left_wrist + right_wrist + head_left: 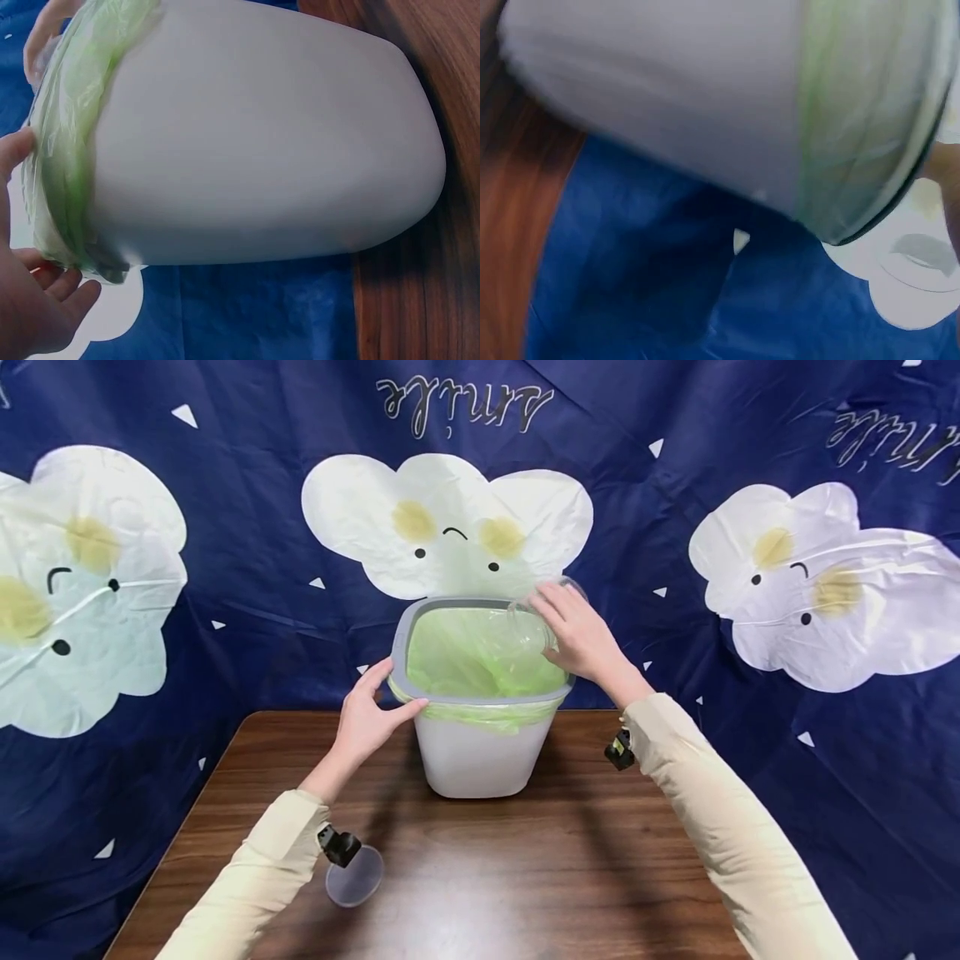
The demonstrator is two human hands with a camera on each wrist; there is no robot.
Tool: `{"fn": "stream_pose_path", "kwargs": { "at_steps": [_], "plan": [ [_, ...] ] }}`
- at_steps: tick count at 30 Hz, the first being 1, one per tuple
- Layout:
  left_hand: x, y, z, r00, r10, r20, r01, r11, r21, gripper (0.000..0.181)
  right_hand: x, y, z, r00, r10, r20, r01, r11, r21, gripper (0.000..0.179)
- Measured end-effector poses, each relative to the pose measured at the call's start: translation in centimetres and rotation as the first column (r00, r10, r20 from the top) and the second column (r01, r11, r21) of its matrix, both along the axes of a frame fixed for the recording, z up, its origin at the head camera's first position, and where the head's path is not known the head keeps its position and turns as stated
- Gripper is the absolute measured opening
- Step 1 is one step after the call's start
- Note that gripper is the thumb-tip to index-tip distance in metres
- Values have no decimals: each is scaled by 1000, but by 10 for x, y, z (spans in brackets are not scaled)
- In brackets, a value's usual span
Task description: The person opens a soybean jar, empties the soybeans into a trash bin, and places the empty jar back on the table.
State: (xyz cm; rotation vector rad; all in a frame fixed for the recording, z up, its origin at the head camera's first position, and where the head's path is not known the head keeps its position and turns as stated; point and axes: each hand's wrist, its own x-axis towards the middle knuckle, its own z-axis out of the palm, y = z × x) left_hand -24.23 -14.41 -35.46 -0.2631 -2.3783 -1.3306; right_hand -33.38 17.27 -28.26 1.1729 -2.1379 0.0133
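Note:
A white trash bin with a grey rim and a pale green liner bag stands upright on the table. At its left front corner my left hand holds the rim, thumb on the front and fingers along the side. In the left wrist view, the left hand reaches round the liner's folded edge. My right hand grips a clear plastic cup, tilted over the bin's right part. The cup's see-through wall shows at the right wrist view's edge.
A round translucent lid lies flat on the brown wooden table, beside the left wrist. Behind the bin, a dark blue cloth with white clouds hangs at the table's far edge.

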Motion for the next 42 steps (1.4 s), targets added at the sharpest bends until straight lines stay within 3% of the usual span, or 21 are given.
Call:
{"fn": "stream_pose_path", "kwargs": {
  "at_steps": [6,12,20,26,36,42],
  "plan": [
    [1,-1,-1,1000,11,2,-11,1000,5,78,2,2,-1,999,47,-18,-47,998,-46,83],
    [2,-1,0,1000,2,0,-2,1000,-4,78,7,9,0,996,82,-24,-86,979,-184,84],
    [2,0,-1,1000,4,5,-4,1000,-8,77,24,26,9,994,54,92,-24,953,-301,87],
    [1,0,-2,1000,4,-1,-4,1000,-18,77,44,45,11,993,59,103,-13,918,-395,96],
    [1,0,-3,1000,8,2,-8,1000,-23,79,82,72,-12,993,93,78,-42,868,-495,92],
    [2,-1,-3,1000,10,5,-10,1000,-17,79,100,90,-31,992,72,102,-3,831,-556,91]
  ]
}}
